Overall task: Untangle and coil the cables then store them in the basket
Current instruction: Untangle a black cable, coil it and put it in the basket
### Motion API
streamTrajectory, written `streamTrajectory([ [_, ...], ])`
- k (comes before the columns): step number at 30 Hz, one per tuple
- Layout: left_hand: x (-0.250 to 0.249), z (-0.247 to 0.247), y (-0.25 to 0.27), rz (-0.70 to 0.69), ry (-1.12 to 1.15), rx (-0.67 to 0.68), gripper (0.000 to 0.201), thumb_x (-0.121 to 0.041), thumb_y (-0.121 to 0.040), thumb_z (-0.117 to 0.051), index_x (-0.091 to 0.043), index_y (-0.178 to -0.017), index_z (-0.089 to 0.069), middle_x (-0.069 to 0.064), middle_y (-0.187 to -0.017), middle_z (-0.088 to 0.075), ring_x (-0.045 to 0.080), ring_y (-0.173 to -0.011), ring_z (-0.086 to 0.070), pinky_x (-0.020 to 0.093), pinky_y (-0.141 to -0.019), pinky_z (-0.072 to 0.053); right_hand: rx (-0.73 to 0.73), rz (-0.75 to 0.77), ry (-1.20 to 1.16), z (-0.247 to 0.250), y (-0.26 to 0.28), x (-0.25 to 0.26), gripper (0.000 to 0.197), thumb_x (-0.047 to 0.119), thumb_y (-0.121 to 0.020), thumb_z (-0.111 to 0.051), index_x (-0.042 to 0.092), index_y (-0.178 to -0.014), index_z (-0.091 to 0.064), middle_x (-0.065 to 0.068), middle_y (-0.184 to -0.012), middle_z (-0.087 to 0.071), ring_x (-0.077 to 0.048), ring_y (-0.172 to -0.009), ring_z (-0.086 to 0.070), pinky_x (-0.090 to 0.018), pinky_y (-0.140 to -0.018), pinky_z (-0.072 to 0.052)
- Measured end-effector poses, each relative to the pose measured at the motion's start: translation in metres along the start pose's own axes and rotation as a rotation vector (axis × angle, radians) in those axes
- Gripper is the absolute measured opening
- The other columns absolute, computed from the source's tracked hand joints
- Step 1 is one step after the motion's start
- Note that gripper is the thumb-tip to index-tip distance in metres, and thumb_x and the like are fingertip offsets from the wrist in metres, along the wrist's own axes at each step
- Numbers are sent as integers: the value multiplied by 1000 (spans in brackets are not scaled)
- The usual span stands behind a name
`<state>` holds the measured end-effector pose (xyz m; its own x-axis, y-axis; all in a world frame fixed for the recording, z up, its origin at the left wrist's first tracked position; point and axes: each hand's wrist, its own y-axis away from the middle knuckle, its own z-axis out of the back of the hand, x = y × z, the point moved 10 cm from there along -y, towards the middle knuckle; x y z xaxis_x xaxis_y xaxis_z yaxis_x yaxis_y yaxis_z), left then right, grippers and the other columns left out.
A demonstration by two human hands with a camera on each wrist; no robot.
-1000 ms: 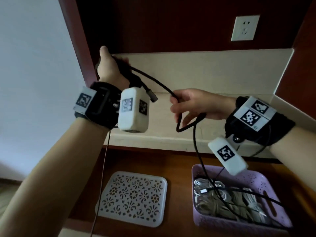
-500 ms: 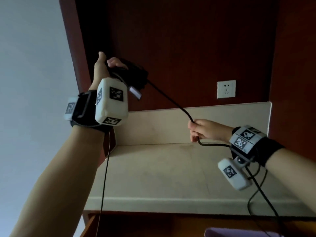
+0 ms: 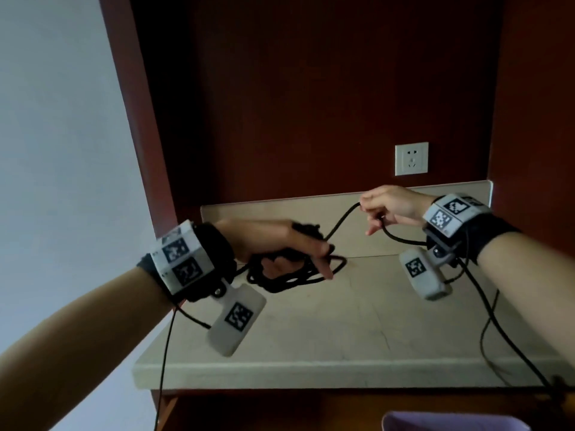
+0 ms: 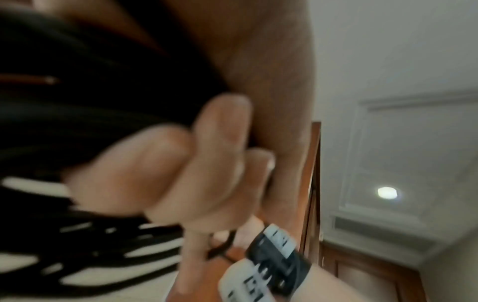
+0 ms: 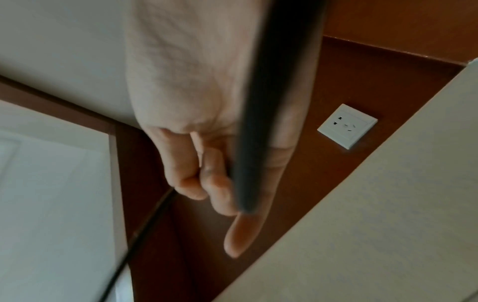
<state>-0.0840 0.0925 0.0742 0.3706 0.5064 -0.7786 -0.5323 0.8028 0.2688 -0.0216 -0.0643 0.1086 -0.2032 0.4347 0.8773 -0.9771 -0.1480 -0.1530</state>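
Observation:
A black cable (image 3: pixel 339 219) runs between both hands above the beige counter (image 3: pixel 342 321). My left hand (image 3: pixel 289 253) grips a bundle of several black cable loops (image 3: pixel 298 275), its fingers curled round them; the left wrist view shows the same loops (image 4: pixel 85 126) blurred against the palm. My right hand (image 3: pixel 385 206) pinches the cable farther right and higher, near the backsplash. From there the cable drops past the right wrist and over the counter's front edge (image 3: pixel 510 346). In the right wrist view the cable (image 5: pixel 261 122) crosses the palm. A corner of the purple basket (image 3: pixel 451 423) shows at the bottom.
A white wall socket (image 3: pixel 411 158) sits on the dark red wooden back panel above the counter. Wooden side panels close the niche left and right. A thin black wire (image 3: pixel 165 346) hangs from my left wrist.
My left hand has dropped from high up down to counter height and now holds several loops. My right hand has risen slightly towards the backsplash, still pinching the cable.

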Motion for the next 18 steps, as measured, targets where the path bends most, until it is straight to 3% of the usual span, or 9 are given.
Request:
streamTrajectory([
  [1,10,4,-5,46,-111,-55,32,-35,-92,-54,-5,-97,-65,-5,-43,-34,8,-36,-28,18,-37,-23,-6,6,43,0,1,6,26,5,-97,-40,9,-72,-44,0,-59,-35,-8,-43,-38,-30,-61,-51],
  [3,22,14,-15,91,-328,-186,35,-40,-92,-55,-7,-81,-56,-3,-49,-41,11,-41,-33,21,-41,-29,-62,36,104,0,2,18,24,6,-96,-43,8,-73,-47,1,-56,-31,-5,-40,-32,-24,-48,-37],
  [5,28,28,-24,113,-532,-350,45,-50,-90,-54,-8,-74,-51,3,-58,-50,15,-47,-42,23,-48,-37,-166,92,99,0,4,33,21,9,-96,-48,7,-75,-52,2,-55,-33,-4,-39,-29,-23,-46,-29],
  [7,29,45,-30,87,-566,-559,47,-52,-91,-50,-9,-71,-52,6,-63,-54,17,-51,-47,28,-55,-41,-248,153,25,-4,8,48,17,10,-94,-51,7,-78,-56,3,-56,-38,-2,-39,-31,-21,-45,-29],
  [9,28,65,-25,-4,-307,-795,45,-47,-95,-45,-12,-67,-49,5,-62,-53,17,-50,-46,28,-53,-41,-249,206,-63,-16,13,60,15,8,-94,-50,8,-82,-58,3,-58,-42,-3,-41,-35,-19,-47,-32],
  [11,30,81,-14,-135,71,-941,41,-43,-98,-40,-14,-69,-46,3,-62,-50,14,-46,-42,21,-43,-36,-226,248,-92,-31,19,66,15,3,-94,-46,11,-89,-58,2,-63,-47,-6,-48,-40,-20,-52,-37],
  [15,37,89,-12,-313,655,-903,43,-55,-95,-35,-16,-82,-47,0,-66,-46,11,-45,-36,20,-42,-30,-222,292,-4,-60,26,64,15,1,-94,-45,13,-98,-53,2,-71,-53,-7,-54,-45,-23,-57,-42],
  [18,37,99,-11,-320,696,-933,56,-65,-84,-49,-10,-86,-51,6,-69,-49,13,-47,-41,23,-44,-34,-163,303,54,-86,28,55,19,4,-98,-36,11,-97,-53,2,-68,-48,-8,-53,-41,-23,-53,-38],
])
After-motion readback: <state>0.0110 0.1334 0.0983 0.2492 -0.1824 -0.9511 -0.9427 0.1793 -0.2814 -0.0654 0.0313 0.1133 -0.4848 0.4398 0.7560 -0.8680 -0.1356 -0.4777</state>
